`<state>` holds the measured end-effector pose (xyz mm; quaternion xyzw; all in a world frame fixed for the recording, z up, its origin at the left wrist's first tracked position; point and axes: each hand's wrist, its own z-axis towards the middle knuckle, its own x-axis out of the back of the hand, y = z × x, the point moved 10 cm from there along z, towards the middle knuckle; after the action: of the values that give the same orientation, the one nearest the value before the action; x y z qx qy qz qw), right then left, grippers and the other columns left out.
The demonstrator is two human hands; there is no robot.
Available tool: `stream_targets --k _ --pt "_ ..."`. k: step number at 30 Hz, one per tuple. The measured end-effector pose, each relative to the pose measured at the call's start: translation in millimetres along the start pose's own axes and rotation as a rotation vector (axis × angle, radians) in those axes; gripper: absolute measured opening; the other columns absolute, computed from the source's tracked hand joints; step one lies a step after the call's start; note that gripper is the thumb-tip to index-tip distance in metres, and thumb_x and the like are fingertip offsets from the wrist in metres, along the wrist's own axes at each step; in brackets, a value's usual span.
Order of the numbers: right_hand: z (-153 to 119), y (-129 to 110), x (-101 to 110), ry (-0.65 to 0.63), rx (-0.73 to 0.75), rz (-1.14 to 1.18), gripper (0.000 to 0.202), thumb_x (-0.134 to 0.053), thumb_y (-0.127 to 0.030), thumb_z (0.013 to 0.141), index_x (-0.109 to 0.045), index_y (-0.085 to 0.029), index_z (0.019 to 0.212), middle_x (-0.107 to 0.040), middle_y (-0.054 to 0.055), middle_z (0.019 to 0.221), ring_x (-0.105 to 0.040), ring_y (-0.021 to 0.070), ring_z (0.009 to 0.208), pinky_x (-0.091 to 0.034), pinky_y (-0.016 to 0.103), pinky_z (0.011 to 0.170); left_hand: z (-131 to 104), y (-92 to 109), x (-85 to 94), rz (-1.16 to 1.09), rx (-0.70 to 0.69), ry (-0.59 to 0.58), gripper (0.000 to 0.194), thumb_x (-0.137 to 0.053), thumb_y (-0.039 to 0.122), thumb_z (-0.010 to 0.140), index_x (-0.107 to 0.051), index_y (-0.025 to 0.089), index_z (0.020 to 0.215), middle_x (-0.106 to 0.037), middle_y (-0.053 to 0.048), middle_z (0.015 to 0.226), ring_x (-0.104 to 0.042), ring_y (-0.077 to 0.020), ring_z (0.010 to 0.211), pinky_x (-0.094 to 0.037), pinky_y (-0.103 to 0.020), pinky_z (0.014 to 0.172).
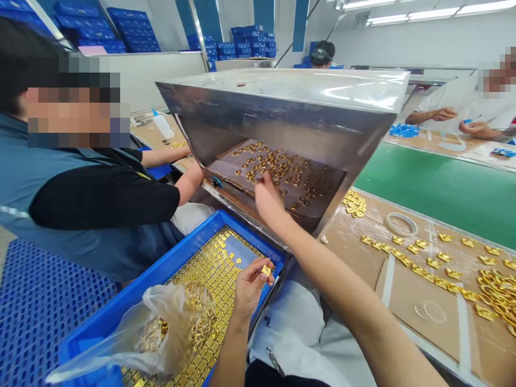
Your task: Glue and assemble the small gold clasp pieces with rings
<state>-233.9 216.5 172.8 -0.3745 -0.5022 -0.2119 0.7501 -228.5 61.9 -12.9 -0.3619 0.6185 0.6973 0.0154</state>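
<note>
My left hand [250, 285] pinches a small square gold piece [266, 270] above the right edge of a blue tray [155, 280]. Rows of square gold pieces [226, 282] lie inside that tray. My right hand [268, 199] reaches into the open front of a metal hood [282, 102], its fingers bent over many small round gold pieces [278, 164] on a dark sheet. Blur hides whether those fingers hold anything. A clear plastic bag [169, 322] of gold parts rests on the tray's contents.
On the right, a brown worktop [419, 285] carries rows of gold pieces, a tape ring [401, 224] and a heap of gold rings [497, 293]. A green belt [435, 185] runs behind it. A person in dark clothes [92, 199] sits close on the left; others work farther back.
</note>
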Motion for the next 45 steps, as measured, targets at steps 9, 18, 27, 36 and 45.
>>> stream_targets --k 9,18,27,36,45 --pt "-207.1 73.1 69.7 0.406 0.132 0.814 0.013 -0.064 -0.02 0.101 -0.076 -0.022 0.102 -0.073 0.004 0.09 -0.069 0.0163 0.078 -0.057 0.025 0.072 -6.2 -16.6 -77.3 -0.073 0.005 -0.173 0.038 -0.093 0.045 0.064 -0.081 0.02 0.09 -0.072 -0.003 0.08 -0.064 -0.0114 0.063 -0.055 -0.022 0.057" --pt "-303.8 219.1 17.4 0.447 -0.576 1.631 0.032 -0.093 -0.046 0.073 -0.081 -0.022 0.09 -0.073 0.004 0.079 -0.063 0.0114 0.062 -0.057 0.02 0.062 -54.0 -98.4 -208.3 -0.228 0.39 -0.513 0.039 -0.094 0.041 0.065 -0.08 0.019 0.094 -0.077 -0.005 0.086 -0.068 -0.0106 0.063 -0.057 -0.022 0.061" --pt "-342.3 260.6 34.2 0.654 -0.657 1.628 0.041 -0.094 -0.052 0.069 -0.071 -0.022 0.086 -0.069 0.001 0.074 -0.063 0.014 0.061 -0.059 0.025 0.061 -70.3 -116.8 -256.9 -0.095 0.402 -0.577 0.052 -0.093 0.045 0.064 -0.077 0.016 0.104 -0.077 -0.006 0.082 -0.068 -0.0109 0.06 -0.057 -0.019 0.056" --pt "-332.2 250.2 56.4 0.675 -0.512 1.385 0.021 -0.083 -0.042 0.087 -0.076 -0.024 0.094 -0.073 0.003 0.082 -0.07 0.0159 0.068 -0.061 0.026 0.065 -61.8 -93.6 -252.6 -0.076 0.211 -0.575 0.035 -0.089 0.042 0.072 -0.08 0.02 0.097 -0.077 -0.006 0.086 -0.07 -0.0119 0.062 -0.058 -0.021 0.058" --pt "-320.1 231.5 77.0 0.648 -0.441 1.038 0.005 -0.073 -0.026 0.095 -0.078 -0.025 0.096 -0.068 0.004 0.086 -0.068 0.0179 0.075 -0.058 0.027 0.066 -51.7 -82.0 -245.3 -0.022 0.109 -0.525 0.035 -0.088 0.047 0.071 -0.082 0.02 0.093 -0.071 -0.004 0.079 -0.063 -0.01 0.058 -0.053 -0.018 0.052"
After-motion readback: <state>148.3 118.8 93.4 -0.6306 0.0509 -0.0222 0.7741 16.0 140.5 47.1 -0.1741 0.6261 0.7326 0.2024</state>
